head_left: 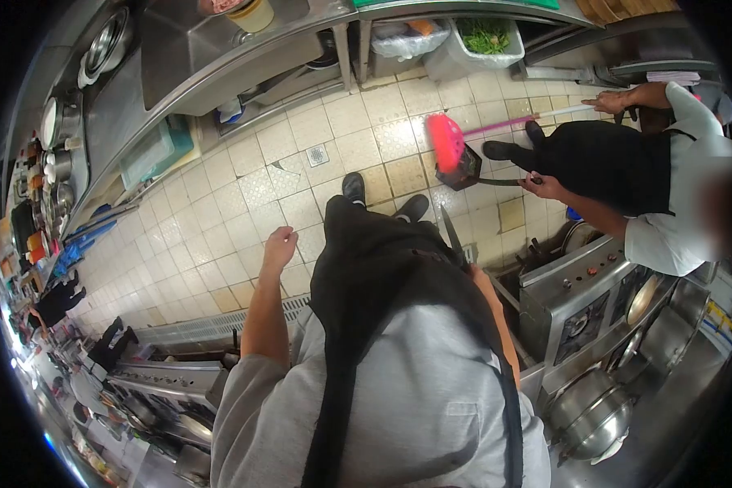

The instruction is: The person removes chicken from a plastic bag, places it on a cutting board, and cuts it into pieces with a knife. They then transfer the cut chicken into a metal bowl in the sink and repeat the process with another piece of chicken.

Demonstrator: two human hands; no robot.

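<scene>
My left hand (279, 248) hangs out to the left over the tiled floor (248, 211), its fingers curled closed with nothing showing in them. On the right side, my right hand (477, 275) is partly hidden behind my black apron (382, 260). It is closed around a knife (452, 236), whose blade points away from me over the floor, beside my right shoe (413, 208).
A co-worker at the right holds a long-handled pink broom (446, 142) and a black dustpan (461, 171). Stoves with pots (590, 411) line the right side. A steel counter (211, 69), bins (473, 61) and a floor drain (317, 154) lie ahead. Other people stand far left.
</scene>
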